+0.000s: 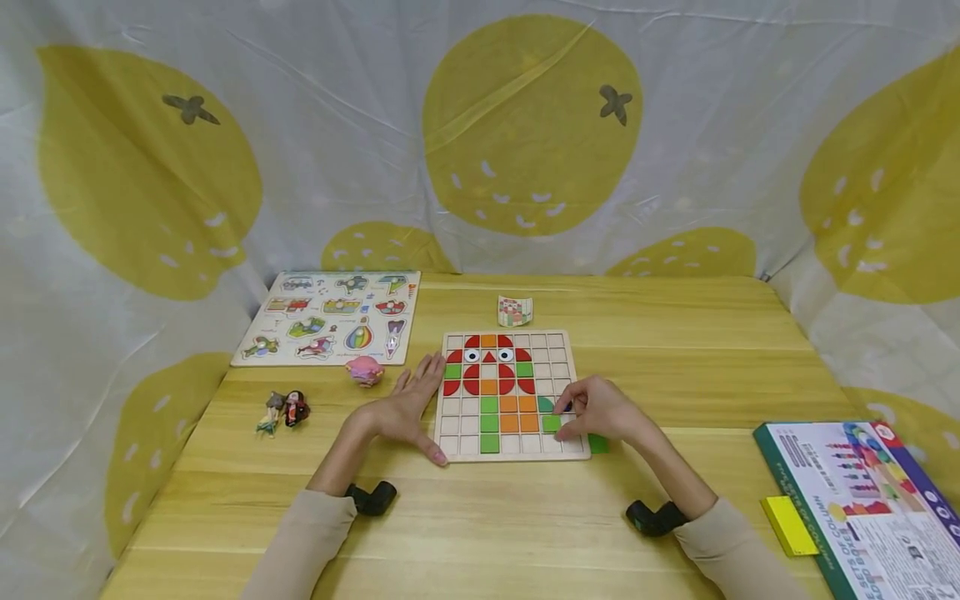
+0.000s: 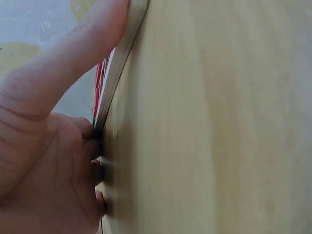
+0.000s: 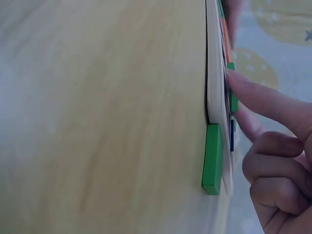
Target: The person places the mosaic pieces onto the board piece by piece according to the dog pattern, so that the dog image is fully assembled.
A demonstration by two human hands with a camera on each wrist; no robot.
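A wooden grid board [image 1: 461, 446] lies on the table with red, orange and green tiles forming a figure with two round eyes. My left hand [image 1: 401, 412] is spread along the board's left edge, thumb at the near corner; its thumb and fingertips meet that edge in the left wrist view too. Over the board's right part, my right hand [image 1: 600, 408] pinches a green square tile [image 1: 551, 423] between thumb and finger. Beside this tile sit a teal curved tile [image 1: 545, 403] and a dark blue piece [image 1: 567, 407], partly covered by the fingers.
Another green block [image 3: 212, 161] lies on the table against the board's right edge. A small pattern card [image 1: 515, 311] is behind the board. To the left are a vehicle puzzle [image 1: 330, 321], a pink toy [image 1: 364, 371] and small figurines [image 1: 283, 410]. A box [image 1: 862, 500] and yellow block [image 1: 789, 527] lie right.
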